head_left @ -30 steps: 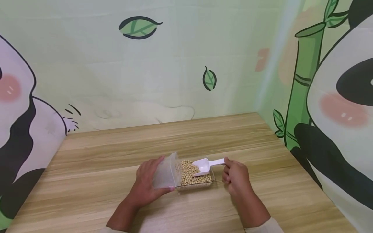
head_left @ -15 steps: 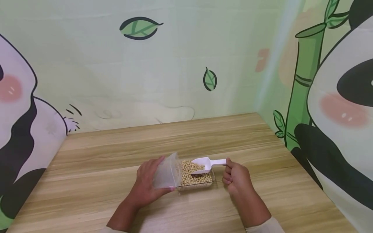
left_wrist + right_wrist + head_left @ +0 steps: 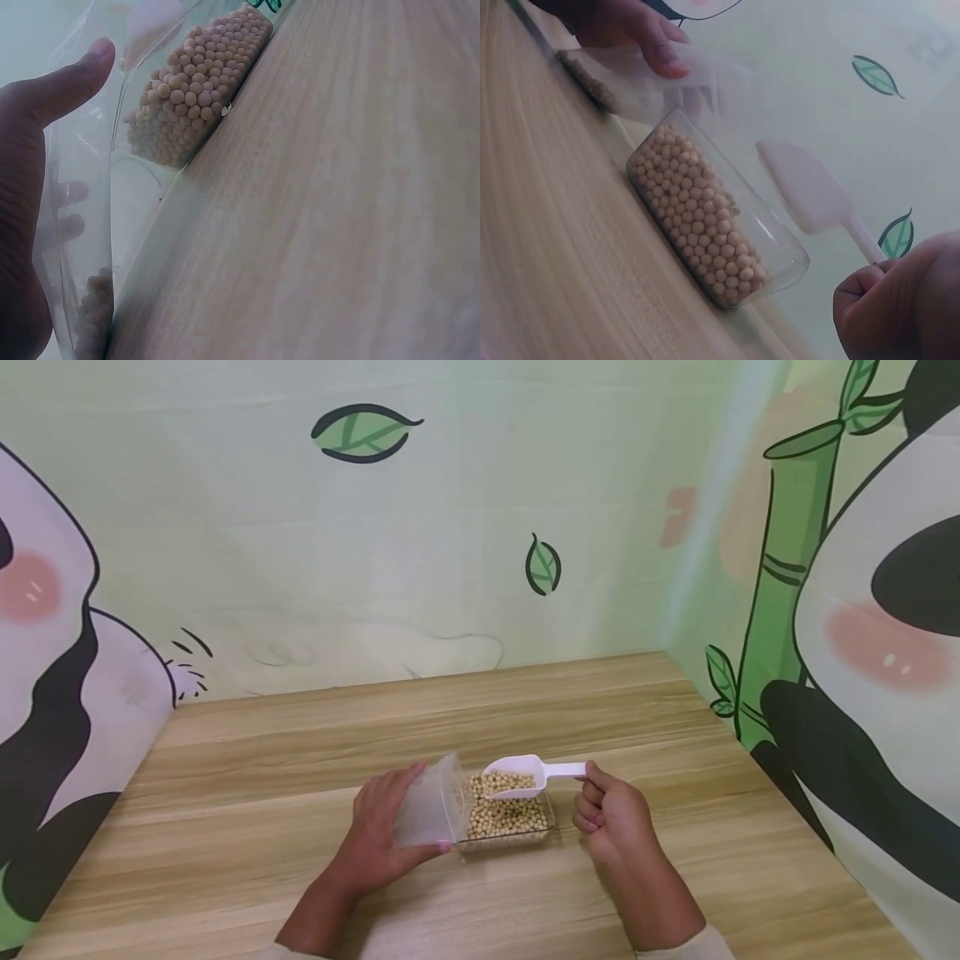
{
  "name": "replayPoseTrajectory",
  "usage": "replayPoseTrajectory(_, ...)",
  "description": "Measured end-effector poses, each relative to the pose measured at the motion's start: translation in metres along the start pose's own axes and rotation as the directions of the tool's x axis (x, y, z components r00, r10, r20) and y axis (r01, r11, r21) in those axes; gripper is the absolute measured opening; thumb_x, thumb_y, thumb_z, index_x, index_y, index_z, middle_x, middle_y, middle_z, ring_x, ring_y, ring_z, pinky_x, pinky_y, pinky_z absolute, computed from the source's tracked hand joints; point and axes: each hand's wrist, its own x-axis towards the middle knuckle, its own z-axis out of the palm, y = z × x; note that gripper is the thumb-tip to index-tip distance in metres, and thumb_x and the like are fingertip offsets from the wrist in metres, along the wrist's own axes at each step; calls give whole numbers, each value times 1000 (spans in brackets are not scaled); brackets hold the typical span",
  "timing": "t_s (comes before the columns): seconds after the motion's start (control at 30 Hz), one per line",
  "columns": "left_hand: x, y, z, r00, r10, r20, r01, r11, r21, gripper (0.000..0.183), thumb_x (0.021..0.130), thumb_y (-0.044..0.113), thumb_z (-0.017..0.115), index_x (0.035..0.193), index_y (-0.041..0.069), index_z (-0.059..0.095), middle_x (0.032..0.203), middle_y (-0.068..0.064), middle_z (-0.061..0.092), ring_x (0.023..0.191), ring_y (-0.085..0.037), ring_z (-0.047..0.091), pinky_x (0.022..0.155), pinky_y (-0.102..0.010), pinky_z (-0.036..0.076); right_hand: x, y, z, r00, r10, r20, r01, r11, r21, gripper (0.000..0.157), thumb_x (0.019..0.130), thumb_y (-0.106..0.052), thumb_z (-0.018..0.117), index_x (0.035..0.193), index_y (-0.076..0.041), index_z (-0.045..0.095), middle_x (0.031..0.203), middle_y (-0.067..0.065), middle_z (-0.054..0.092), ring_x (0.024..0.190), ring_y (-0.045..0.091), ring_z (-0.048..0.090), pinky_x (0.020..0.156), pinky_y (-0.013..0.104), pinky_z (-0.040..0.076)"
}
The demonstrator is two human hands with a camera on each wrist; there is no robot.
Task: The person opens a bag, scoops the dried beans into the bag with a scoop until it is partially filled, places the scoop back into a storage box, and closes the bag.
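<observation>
My left hand [image 3: 382, 827] holds a clear plastic bag [image 3: 423, 810] by its sides, its mouth facing right. Some soybeans [image 3: 94, 319] lie in the bag's bottom. Right of the bag, a clear rectangular container [image 3: 780, 251] stands on the table, well filled with soybeans [image 3: 506, 820]. My right hand [image 3: 617, 817] grips the handle end of a white scoop [image 3: 566, 770]. That scoop, with soybeans in it, is raised over the container and apart from its rim in the right wrist view. Its bowl points left toward the bag.
Wood-patterned table [image 3: 300, 735] extends around the container on all sides. Behind it rises a pale green printed wall [image 3: 450, 568], and another printed wall [image 3: 787, 610] borders the right side. Both sleeves show at the bottom edge.
My right hand draws the scoop slightly right, then lifts it up out of the soybeans with a load in it. The left hand and bag stay in place.
</observation>
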Motion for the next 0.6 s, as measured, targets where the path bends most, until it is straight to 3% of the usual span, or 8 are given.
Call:
replayPoseTrajectory(0.3,0,-1,1,1000,2,6,-2,1000,3,106,70,42,98,158,6,51,138,-16,67,125,-37,61,109,-67,36,-9,-3,8,988,26,151,-29,999,21,39,119,-17,42,86,-10,61,57,-11,21,47,3,21,53,19,15)
replayPoseTrajectory(0.47,-1,-2,1,1000,-3,9,3,1000,7,106,71,42,97,159,8,50,139,-16,67,126,-37,61,108,-68,36,-14,1,13,982,-10,188,18,999,-45,39,117,-15,46,85,-11,66,58,-10,22,49,3,22,53,19,17)
replayPoseTrajectory(0.6,-1,-2,2,1000,-8,12,8,1000,9,106,71,42,97,159,8,50,140,-17,66,127,-37,61,109,-67,36,-18,6,16,974,-78,214,107,987,-124,39,116,-13,51,82,-14,72,58,-9,25,50,4,25,53,19,21)
